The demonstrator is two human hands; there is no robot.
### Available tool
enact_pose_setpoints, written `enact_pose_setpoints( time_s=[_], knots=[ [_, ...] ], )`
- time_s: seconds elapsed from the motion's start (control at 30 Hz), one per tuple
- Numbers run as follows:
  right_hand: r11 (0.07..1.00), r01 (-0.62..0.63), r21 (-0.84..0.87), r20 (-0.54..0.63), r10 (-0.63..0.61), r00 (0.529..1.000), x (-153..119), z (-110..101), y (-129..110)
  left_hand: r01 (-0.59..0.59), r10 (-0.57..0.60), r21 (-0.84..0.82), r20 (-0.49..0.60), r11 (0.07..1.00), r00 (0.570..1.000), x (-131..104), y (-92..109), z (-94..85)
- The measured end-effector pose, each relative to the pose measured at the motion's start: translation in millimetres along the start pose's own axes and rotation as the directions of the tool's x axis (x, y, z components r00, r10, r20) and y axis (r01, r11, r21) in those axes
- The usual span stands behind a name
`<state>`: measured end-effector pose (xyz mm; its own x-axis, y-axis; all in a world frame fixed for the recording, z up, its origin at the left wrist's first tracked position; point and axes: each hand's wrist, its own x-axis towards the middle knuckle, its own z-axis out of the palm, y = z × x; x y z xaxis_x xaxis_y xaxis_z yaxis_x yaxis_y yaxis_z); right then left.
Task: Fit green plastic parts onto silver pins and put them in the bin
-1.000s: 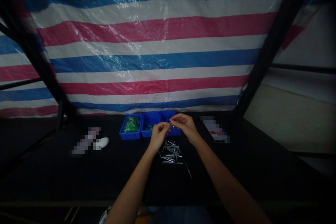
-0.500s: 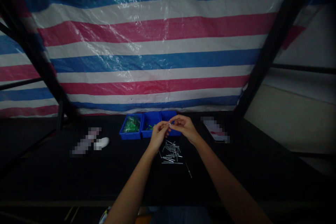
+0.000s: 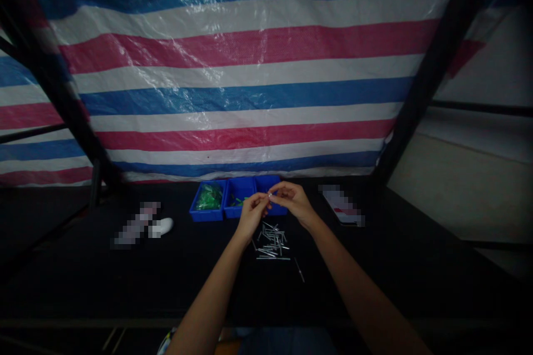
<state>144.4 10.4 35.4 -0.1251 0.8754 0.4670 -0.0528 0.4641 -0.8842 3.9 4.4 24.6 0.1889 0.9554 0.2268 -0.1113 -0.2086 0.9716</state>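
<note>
My left hand (image 3: 252, 215) and my right hand (image 3: 293, 202) meet fingertip to fingertip over the blue bins, both closed in a pinch. A tiny bright piece (image 3: 270, 196) shows between the fingertips, too small to name. Just below my hands, a loose pile of thin silvery metal pins (image 3: 272, 241) is spread on the black tabletop. One single pin (image 3: 299, 270) lies apart from the pile, to the lower right. My fingers partly hide the right-hand blue bin (image 3: 266, 180).
The left blue bin (image 3: 207, 215) holds a clear bag of green parts (image 3: 209, 196). A few green pieces lie in the middle blue bin (image 3: 240, 184). A white mouse-shaped object (image 3: 166, 225) and a blurred item are at left, a phone (image 3: 343, 208) at right. Striped sheeting (image 3: 250, 94) hangs behind.
My fingertips have shifted very slightly around the small bright piece. Bins, pins and the other items have stayed in place.
</note>
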Motion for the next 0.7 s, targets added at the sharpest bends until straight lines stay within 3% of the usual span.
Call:
enact_pose_setpoints(
  time_s=[0.43, 0.7],
  knots=[
    [0.998, -0.022, -0.055, -0.079, 0.018, 0.997, 6.2, -4.9, 14.3, 0.003, -0.004, 0.06, 0.017, 0.998, 1.0, -1.3, 0.5, 0.9],
    [0.977, -0.211, 0.01, -0.033, 0.211, 0.977, 4.6, -6.5, 15.2, -0.005, 0.004, 0.033, 0.046, 0.999, 0.999, -1.0, 0.3, 1.1]
  ],
)
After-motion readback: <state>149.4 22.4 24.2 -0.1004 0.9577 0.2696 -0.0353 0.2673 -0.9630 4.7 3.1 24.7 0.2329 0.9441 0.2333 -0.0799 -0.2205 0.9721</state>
